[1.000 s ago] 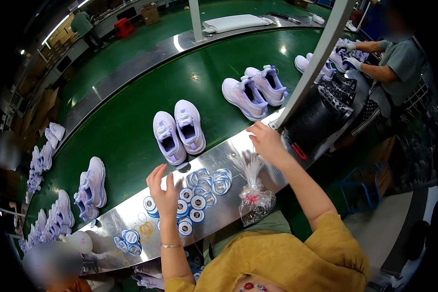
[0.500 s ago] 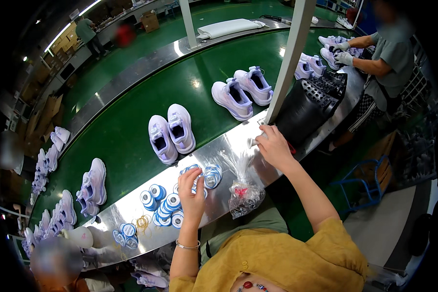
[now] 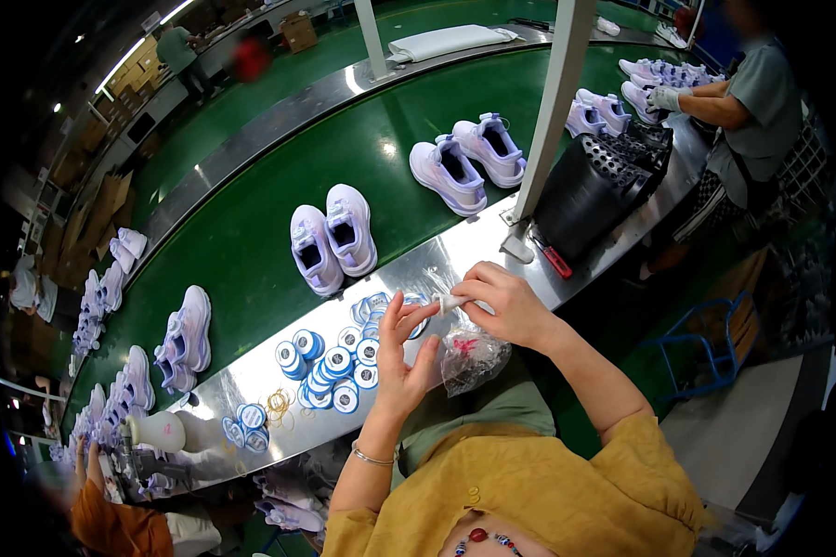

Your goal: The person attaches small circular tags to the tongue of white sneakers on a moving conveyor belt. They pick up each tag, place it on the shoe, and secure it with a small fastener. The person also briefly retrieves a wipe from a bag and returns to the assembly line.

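Note:
Above the metal ledge (image 3: 409,371), my right hand (image 3: 511,308) pinches a small white finger cot-like sleeve (image 3: 450,302) at the tip of my left index finger. My left hand (image 3: 402,364) has its fingers stretched and its thumb apart. Below my right hand lies a clear plastic bag (image 3: 472,364) with a red mark, partly hidden. Round blue-and-white tags (image 3: 330,373) are spread in piles left of my left hand and partly behind it. Yellow rubber bands (image 3: 278,406) lie near another small tag pile (image 3: 247,428).
Pale lilac sneakers (image 3: 318,252) stand in pairs on the green belt (image 3: 251,241). A white post (image 3: 557,111), a black basket (image 3: 585,200), a red-handled tool (image 3: 554,259) and a small white piece (image 3: 517,249) are at the right. Co-workers handle sneakers at far right and lower left.
My right hand has moved left and nearer with the white sleeve, up to my left index finger. My left hand has lifted off the tags and turned toward it.

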`<state>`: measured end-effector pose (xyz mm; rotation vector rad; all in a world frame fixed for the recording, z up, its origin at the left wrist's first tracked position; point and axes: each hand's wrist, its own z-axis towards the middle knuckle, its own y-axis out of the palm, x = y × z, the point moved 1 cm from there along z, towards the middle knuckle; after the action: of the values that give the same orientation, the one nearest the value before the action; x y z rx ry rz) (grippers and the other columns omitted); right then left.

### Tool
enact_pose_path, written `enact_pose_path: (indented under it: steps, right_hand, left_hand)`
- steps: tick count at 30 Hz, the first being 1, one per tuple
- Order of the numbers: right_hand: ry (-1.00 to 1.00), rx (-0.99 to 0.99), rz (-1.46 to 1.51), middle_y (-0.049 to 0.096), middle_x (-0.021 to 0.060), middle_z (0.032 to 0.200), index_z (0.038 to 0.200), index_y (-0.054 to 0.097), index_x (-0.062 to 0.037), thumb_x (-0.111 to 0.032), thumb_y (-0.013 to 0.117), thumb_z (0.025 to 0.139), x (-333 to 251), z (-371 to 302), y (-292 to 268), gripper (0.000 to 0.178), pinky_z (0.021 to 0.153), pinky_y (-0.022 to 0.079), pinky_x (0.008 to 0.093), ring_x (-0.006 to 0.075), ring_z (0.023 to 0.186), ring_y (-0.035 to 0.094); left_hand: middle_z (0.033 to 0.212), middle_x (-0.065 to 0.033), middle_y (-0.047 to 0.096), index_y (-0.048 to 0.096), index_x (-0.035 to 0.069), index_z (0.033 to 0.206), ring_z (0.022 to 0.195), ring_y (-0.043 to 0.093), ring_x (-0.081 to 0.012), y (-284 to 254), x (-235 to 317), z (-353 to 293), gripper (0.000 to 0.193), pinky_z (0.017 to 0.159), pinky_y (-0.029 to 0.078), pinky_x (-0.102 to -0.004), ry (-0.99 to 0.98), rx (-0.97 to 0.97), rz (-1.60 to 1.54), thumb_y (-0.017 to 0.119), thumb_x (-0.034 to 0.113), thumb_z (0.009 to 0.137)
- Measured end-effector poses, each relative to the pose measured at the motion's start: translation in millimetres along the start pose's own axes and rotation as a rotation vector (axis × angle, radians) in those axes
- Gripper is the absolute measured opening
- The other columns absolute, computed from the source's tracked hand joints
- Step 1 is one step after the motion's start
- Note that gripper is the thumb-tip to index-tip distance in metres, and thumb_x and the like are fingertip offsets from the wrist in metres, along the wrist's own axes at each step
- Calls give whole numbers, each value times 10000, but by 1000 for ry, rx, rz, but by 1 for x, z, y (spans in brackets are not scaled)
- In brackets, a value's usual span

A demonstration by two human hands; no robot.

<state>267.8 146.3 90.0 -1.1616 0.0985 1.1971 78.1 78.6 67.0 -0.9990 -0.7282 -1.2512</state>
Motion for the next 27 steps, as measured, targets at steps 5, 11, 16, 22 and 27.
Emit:
enact_pose_path:
  steps: [5,11,16,22,27]
  right_hand:
    - [-82,-41,8,574,98,900,952,641,-42,-22,639,755,-8,7,-2,198,703,494,356,272,837,589]
    - [-232,-142,45,562,107,906,1040,605,-33,-56,643,775,-26,14,0,269,759,487,382,298,871,574]
    - [-262,-197,-48,557,120,898,1043,589,-6,-82,652,792,-31,15,5,269,796,471,401,311,891,565]
    - [-225,-234,-17,555,121,907,986,586,-16,-113,656,793,-20,11,11,227,785,479,386,308,900,560]
    - [-242,-258,41,560,112,901,933,576,-28,-83,652,774,-29,12,15,185,787,483,380,309,903,553]
  left_hand:
    - [1179,-150,616,149,18,1483,1215,457,-244,0,-2,-5,785,1057,299,-383,-70,-13,-61,609,44,848]
    - [1253,-154,554,42,47,1513,1187,490,-234,2,16,-6,845,1040,321,-354,-213,-47,-405,610,137,894]
    - [1290,-139,499,33,61,1516,1191,490,-223,-4,13,-10,844,1049,312,-358,-264,-169,-445,605,160,904]
    - [1334,-128,461,63,65,1517,1180,493,-210,-14,17,-14,853,1048,345,-366,-301,-235,-360,633,180,892]
    - [1457,-124,320,76,73,1516,1158,507,-199,-10,12,-12,867,1013,411,-368,-285,-263,-437,657,173,880]
